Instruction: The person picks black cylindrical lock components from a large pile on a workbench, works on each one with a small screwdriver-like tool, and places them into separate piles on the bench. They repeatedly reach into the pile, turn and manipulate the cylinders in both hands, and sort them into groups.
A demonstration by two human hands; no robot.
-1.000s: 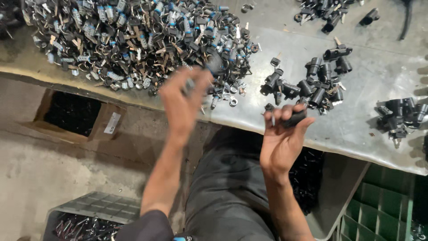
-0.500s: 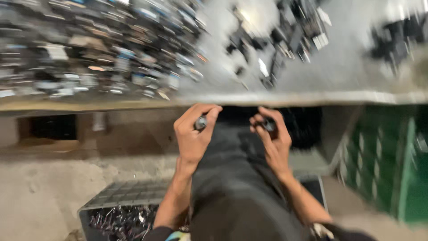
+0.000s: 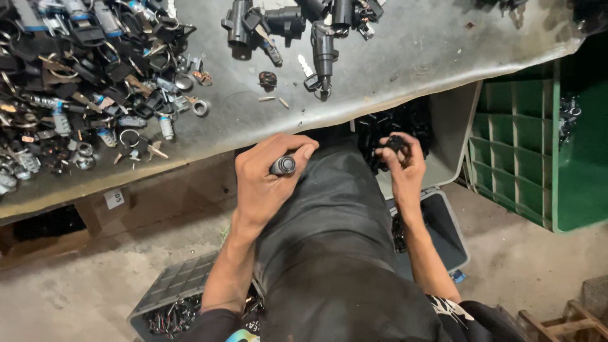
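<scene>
Both hands hold small lock parts over our lap, below the grey surface (image 3: 405, 57).

Our left hand (image 3: 269, 180) pinches a short dark metal cylinder (image 3: 283, 166) by its sides; our right hand (image 3: 402, 161) curls around a small black plastic part (image 3: 394, 143). Both pieces look rigid, light and smooth, so we judge the sides the safest hold. A heap of mixed metal keys and rings (image 3: 76, 82) lies on the surface.
</scene>
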